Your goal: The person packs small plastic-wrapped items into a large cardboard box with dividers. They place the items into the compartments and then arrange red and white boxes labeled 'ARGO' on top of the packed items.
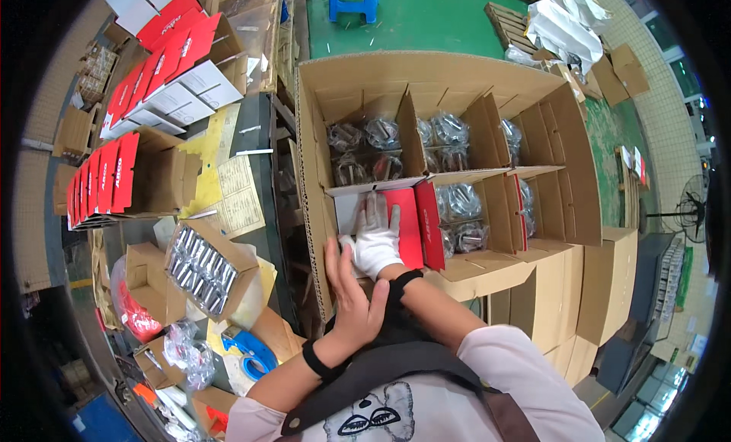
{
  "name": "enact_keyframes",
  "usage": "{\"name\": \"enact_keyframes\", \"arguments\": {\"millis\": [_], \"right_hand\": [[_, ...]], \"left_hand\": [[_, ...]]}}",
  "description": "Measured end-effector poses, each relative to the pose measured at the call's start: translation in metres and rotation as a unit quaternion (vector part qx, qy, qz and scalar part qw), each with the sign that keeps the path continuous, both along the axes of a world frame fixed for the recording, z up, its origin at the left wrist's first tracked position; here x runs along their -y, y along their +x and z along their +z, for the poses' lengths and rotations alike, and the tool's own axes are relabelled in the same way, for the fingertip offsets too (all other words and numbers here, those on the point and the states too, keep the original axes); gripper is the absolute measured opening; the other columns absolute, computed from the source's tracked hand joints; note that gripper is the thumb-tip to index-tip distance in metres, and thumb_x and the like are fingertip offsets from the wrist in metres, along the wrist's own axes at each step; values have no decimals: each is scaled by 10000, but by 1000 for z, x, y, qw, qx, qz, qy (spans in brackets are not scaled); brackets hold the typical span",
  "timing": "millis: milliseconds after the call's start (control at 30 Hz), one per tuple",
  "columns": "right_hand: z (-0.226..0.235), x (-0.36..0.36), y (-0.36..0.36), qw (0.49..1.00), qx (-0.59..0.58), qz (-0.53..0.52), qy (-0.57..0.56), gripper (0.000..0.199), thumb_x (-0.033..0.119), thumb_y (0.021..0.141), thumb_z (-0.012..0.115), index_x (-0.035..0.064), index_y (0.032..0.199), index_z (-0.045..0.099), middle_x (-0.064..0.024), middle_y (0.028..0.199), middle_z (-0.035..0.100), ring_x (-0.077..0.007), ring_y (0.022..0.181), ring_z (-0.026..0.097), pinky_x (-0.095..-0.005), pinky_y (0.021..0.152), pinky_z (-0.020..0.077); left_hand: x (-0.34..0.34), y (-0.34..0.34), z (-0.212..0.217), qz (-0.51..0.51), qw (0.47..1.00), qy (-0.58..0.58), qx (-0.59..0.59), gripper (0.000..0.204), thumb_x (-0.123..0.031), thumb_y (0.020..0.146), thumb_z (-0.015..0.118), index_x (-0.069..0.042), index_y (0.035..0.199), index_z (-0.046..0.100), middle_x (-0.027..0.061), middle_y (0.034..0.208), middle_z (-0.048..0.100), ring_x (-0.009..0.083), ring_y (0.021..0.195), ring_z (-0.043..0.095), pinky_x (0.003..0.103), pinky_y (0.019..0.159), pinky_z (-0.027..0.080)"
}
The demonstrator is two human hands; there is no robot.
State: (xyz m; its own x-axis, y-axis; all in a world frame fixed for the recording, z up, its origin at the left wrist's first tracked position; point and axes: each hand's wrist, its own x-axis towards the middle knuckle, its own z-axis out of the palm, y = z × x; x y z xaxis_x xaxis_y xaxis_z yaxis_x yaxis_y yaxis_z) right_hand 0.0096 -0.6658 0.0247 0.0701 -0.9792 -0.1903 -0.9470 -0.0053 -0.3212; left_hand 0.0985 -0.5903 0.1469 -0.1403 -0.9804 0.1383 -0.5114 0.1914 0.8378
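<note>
My right hand (377, 240), in a white glove, lies flat with fingers spread on a closed red and white box (409, 230). That box sits in a compartment of a large divided cardboard carton (365, 70). My bare left hand (352, 293) rests just below it, fingers straight, against the box's near edge by the carton's left wall. Beside the closed box stands an open red box (429, 227) with bagged metal parts (459, 204) inside. More bagged metal parts (364, 146) fill the far compartments.
Flat red and white boxes are stacked at left (103, 175) and far left (164, 61). A small carton of metal cylinders (199, 268), a blue tape roll (253, 352) and paper sheets (240, 192) lie on the bench. A blue stool (354, 0) and a pallet (509, 19) stand on the green floor.
</note>
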Motion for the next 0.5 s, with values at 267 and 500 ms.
{"name": "enact_keyframes", "arguments": {"millis": [267,500], "right_hand": [[71,9,9,920,358,-127,92,565,489,943,429,21,1229,563,-271,1120,614,-430,1052,582,-465,913,464],[-13,0,-29,570,721,-343,197,310,297,948,516,5,963,616,-83,893,623,-166,809,518,-315,772,451]], "left_hand": [[18,-19,-13,91,948,63,-297,557,-229,1024,369,36,1467,161,181,1509,246,276,1399,241,385,1152,157],[43,-28,-73,127,987,93,5,602,-216,969,482,91,1423,234,276,1476,280,406,1377,274,447,1139,214]]}}
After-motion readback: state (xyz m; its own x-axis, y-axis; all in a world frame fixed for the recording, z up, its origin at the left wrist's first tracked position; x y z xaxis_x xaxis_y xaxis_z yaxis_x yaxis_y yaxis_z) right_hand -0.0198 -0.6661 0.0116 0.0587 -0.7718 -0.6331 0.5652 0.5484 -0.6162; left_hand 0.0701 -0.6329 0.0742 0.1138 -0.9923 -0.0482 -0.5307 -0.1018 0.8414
